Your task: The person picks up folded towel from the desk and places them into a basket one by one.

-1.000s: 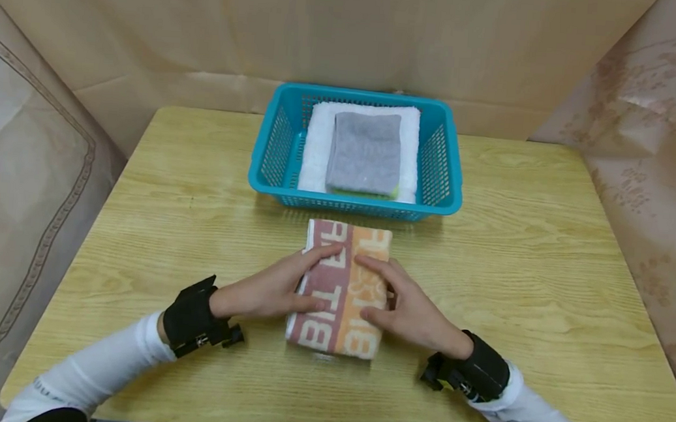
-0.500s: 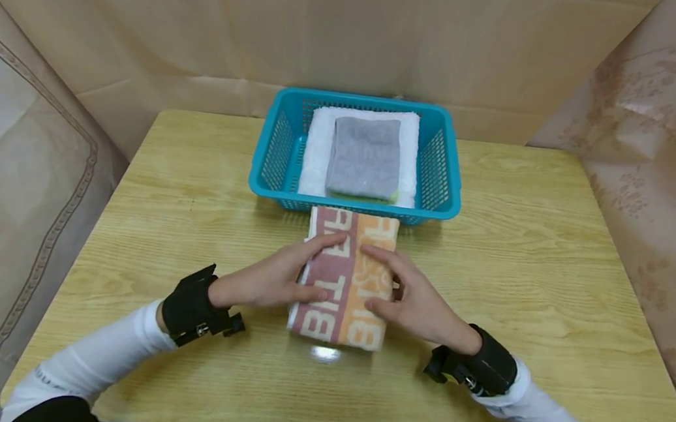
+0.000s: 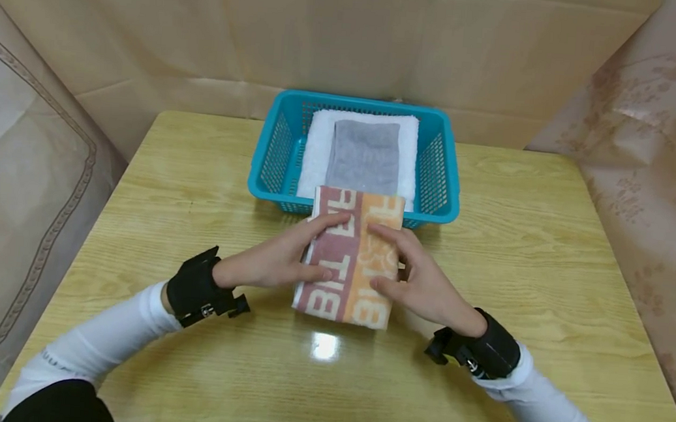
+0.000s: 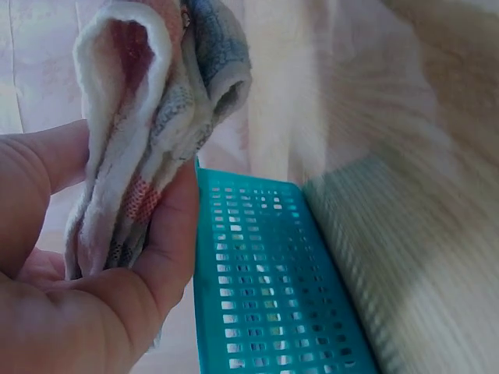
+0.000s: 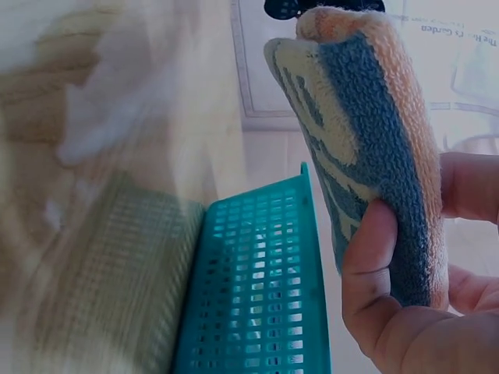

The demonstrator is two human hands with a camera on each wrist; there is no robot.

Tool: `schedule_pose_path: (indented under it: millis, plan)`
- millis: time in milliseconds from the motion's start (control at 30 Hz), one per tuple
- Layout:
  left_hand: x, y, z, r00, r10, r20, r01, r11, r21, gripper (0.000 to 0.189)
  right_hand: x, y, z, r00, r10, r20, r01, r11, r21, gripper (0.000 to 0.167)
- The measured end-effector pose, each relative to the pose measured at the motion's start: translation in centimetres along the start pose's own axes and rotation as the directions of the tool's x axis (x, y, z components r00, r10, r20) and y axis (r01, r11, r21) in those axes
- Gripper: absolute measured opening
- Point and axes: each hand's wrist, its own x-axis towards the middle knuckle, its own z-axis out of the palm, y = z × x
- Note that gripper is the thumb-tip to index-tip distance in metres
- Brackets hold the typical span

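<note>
A folded towel (image 3: 349,257), mauve and orange with pale letters, is held level between both hands. My left hand (image 3: 276,259) grips its left side, thumb and index finger on top. In the left wrist view the left fingers (image 4: 168,241) curl under the towel's folded layers (image 4: 132,175). The right side is gripped by my right hand (image 3: 427,286); in the right wrist view its thumb (image 5: 370,245) presses one face, and blue shows on the underside (image 5: 359,101). The towel's far end overlaps the front rim of a blue plastic basket (image 3: 262,194).
Inside the basket lies a folded white towel (image 3: 315,154) with a smaller folded grey towel (image 3: 366,151) on top. The basket stands at the back of the wooden table (image 3: 197,371), near a beige cloth backdrop (image 3: 350,35).
Both hands have carried the folded towel forward and upward off the table. Its far end, earlier short of the basket, now covers part of the front rim and the grey towel's near edge.
</note>
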Motion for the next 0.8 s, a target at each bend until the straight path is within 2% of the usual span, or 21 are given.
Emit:
schedule_pose_path:
  millis: [200,367,600,800]
  plan:
    - [0.5,-0.1,-0.8,0.999,0.029,-0.023,-0.028,0.999,0.039,0.082,0.8,-0.3,-0.4,1.000,-0.004,0.005,0.004,1.000,0.012,0.074]
    - [1.1,0.0,-1.5,0.999,0.021,-0.032,-0.020,0.999,0.033,0.082,1.7,-0.6,-0.9,1.000,0.024,0.006,-0.024,0.999,0.024,0.073]
    - [1.9,0.0,-2.6,0.998,0.028,-0.056,-0.025,0.998,0.058,0.082,3.0,-0.8,-1.8,1.000,-0.013,0.003,0.012,0.999,0.036,0.071]
    - [2.8,0.0,-3.6,0.995,0.070,-0.067,-0.065,0.996,0.066,0.082,4.1,-1.0,-2.6,1.000,-0.024,-0.012,0.024,0.999,0.039,0.069]
